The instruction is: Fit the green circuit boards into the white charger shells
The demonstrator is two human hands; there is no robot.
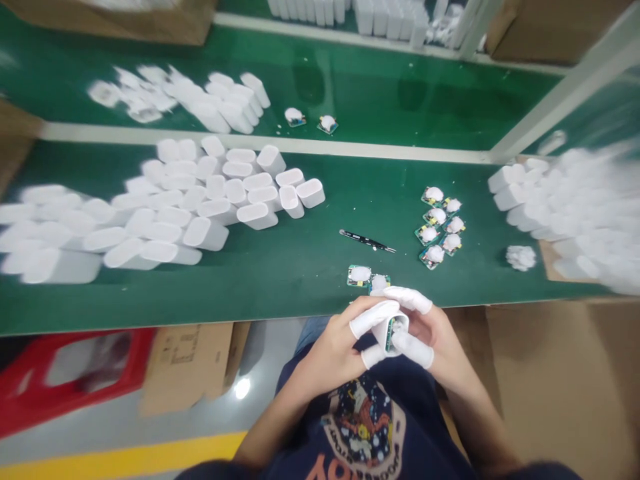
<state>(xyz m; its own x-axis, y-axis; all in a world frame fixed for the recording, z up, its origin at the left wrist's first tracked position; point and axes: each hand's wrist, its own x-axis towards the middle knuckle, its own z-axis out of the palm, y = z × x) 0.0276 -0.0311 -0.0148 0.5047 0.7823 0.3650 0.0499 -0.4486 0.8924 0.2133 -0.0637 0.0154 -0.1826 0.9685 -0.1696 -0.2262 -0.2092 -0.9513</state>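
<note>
Over the bench's front edge, my left hand [340, 343] is closed round a white plastic housing [383, 337], its open end facing up toward me. A green circuit board [391, 333] sits inside that opening, partly hidden by fingers. My right hand [435, 333] is closed about the same housing from the other side, its thumb at the opening against the board. White finger cots cover several fingertips on both hands. Just beyond them lie two circuit boards with white tops, one flat [359, 275] and another [380, 283] partly behind my fingers. Black tweezers [367, 241] rest farther back.
Many open white housings [210, 190] cover the left of the green bench [280, 280]. Several boards [435, 217] stand grouped at right, beside a white clump [521, 258] and a heaped box of white parts [575, 207]. Two boards [327, 123] and more housings [235, 100] occupy the raised shelf.
</note>
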